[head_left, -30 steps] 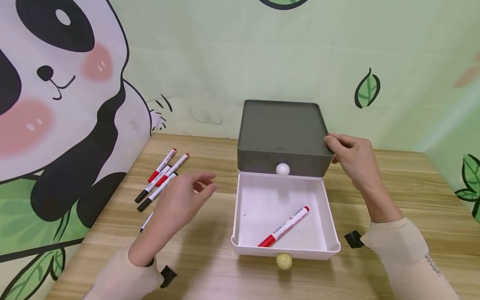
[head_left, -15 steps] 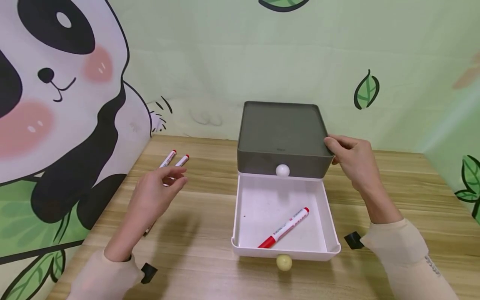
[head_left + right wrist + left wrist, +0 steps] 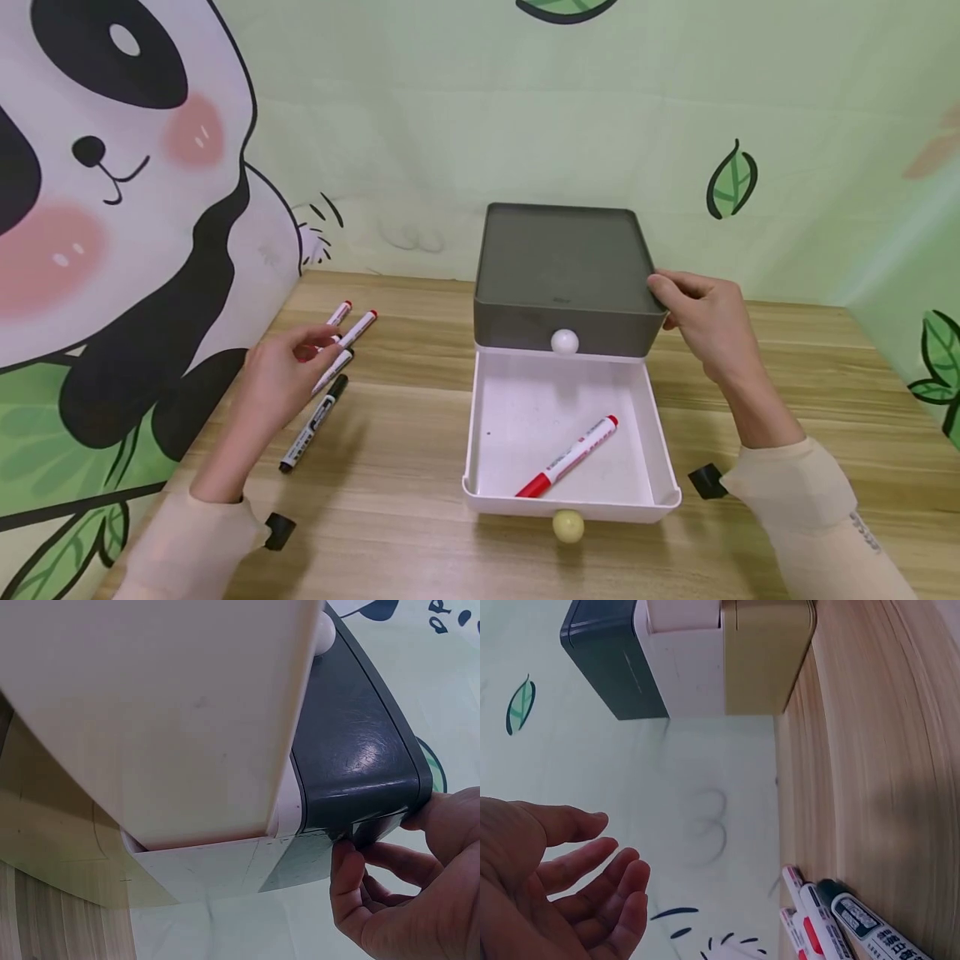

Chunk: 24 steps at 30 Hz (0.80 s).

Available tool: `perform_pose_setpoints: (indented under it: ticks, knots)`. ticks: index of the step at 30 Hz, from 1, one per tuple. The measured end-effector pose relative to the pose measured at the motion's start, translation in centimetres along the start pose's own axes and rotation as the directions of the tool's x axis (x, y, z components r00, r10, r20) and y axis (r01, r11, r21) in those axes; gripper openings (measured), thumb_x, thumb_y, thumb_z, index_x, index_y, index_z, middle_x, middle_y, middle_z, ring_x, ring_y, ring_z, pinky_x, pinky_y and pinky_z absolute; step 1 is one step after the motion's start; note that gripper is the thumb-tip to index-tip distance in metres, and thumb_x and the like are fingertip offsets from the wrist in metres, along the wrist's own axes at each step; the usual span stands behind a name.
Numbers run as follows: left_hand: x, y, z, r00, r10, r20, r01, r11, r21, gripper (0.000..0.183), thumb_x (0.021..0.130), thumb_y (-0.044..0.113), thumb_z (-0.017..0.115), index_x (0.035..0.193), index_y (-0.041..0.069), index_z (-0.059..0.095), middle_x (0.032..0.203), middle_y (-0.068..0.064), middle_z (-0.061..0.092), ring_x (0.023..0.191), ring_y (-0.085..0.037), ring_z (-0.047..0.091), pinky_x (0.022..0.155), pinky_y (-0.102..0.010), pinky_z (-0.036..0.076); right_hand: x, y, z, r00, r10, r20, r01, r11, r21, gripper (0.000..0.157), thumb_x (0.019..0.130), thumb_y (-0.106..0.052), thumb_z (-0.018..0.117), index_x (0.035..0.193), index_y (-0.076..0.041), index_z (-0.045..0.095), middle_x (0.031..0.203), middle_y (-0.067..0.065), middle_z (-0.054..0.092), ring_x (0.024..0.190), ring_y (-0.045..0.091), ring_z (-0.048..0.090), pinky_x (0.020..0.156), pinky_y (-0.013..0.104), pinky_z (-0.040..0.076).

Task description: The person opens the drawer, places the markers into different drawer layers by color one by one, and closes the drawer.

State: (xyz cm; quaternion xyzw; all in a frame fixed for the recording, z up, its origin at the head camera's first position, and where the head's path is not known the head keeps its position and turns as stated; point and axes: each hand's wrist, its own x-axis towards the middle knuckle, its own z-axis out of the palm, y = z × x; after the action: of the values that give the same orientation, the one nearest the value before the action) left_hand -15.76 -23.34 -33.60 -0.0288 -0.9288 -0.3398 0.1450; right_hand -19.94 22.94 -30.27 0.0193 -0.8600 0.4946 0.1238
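red mkr [image 3: 567, 457] lying in open wht drawer [image 3: 525, 408] | blk mkr [image 3: 315, 423] lying on table [image 3: 412, 467], L of it | my L grip [image 3: 281, 375] hovering nr other mkrs [image 3: 357, 330], fingers loose, holding nothing | my R grip [image 3: 708, 321] pinching dk-gray box [image 3: 566, 250] at R edge

**Three cameras share one drawer box [image 3: 566, 267]**

The head view looks forward and down across the surface [image 3: 420, 500]. The left wrist's, rolled sideways, faces the leaf-printed backdrop [image 3: 697, 765] past the left hand [image 3: 281, 375], sharing the markers [image 3: 877, 926] with the head. The right wrist's, likewise rolled, sits closest to the drawer box.
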Motion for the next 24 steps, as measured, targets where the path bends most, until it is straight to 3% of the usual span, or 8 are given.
perform_pose_setpoints:
  ticks: [4,9,14,24]
  knots:
    - [0.6,-0.9,0.0,1.0,-0.01,0.014,0.01,1.0,-0.004,0.031,0.1,0.017,0.068,0.126,0.0,0.072,0.114,-0.019,0.074,0.1,-0.036,0.071,0.079,-0.042,0.049,-0.1,-0.1,0.0,1.0,0.004,-0.001,-0.004,1.0,-0.004,0.045,0.103,-0.037,0.062,0.133,-0.005,0.07,0.106,-0.004,0.07,0.075,0.016,0.061,0.068,0.022,0.05]
    - [1.3,-1.7,0.3,0.999,-0.039,0.031,0.039,0.999,0.006,0.032,0.1,0.017,0.067,0.127,0.0,0.071,0.116,-0.019,0.074,0.101,-0.036,0.07,0.074,-0.037,0.048,-0.1,-0.1,0.0,1.0,0.003,0.003,-0.003,1.0,-0.009,0.045,0.103,-0.037,0.061,0.133,-0.005,0.07,0.106,-0.001,0.07,0.075,0.018,0.061,0.068,0.022,0.05]
    - [2.6,-2.7,1.0,0.993,-0.096,0.067,0.095,0.995,0.02,0.035,0.102,0.019,0.065,0.132,0.001,0.068,0.121,-0.02,0.071,0.101,-0.034,0.067,0.07,-0.035,0.047,0.0,0.1,-0.1,1.0,0.002,-0.002,-0.002,1.0,0.001,0.043,0.104,-0.035,0.061,0.132,-0.004,0.07,0.1,-0.008,0.069,0.075,0.017,0.06,0.067,0.022,0.05]
    - [5.4,-4.4,3.1,0.987,-0.143,0.077,0.138,0.988,0.075,0.036,0.101,0.018,0.064,0.13,-0.004,0.068,0.118,-0.023,0.071,0.105,-0.036,0.063,0.083,-0.045,0.045,-0.1,0.0,-0.1,1.0,-0.002,-0.002,0.002,1.0,0.011,0.043,0.104,-0.034,0.062,0.132,-0.003,0.07,0.095,-0.014,0.068,0.071,0.011,0.058,0.066,0.022,0.049]
